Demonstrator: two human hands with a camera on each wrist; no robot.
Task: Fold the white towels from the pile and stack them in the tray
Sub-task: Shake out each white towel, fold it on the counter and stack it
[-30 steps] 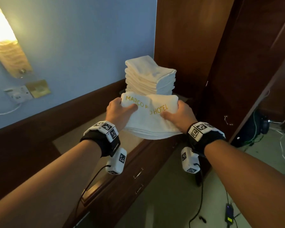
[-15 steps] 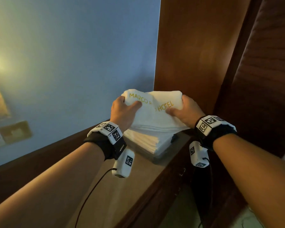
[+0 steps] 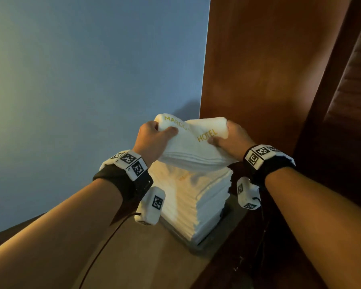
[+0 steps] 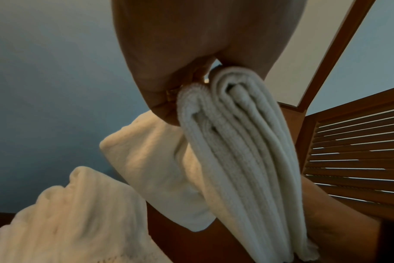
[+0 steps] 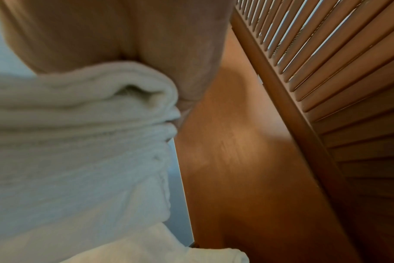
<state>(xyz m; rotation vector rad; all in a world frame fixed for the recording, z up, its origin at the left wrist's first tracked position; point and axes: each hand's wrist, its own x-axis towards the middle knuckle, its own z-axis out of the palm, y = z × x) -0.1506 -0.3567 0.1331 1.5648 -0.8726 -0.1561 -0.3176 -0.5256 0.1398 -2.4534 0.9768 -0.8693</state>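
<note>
Hands both gripping: we hold the folded white towel by its ends, left hand and right hand curled round it, just above the towel stack in the tray.

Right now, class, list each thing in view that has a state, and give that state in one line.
Folded towel: held up above the stack, gripped at both ends.
Towel stack: tall, neat, sitting in the tray.
Tray: mostly hidden under the stack.
Left hand: grips the towel.
Right hand: grips the towel.
</note>
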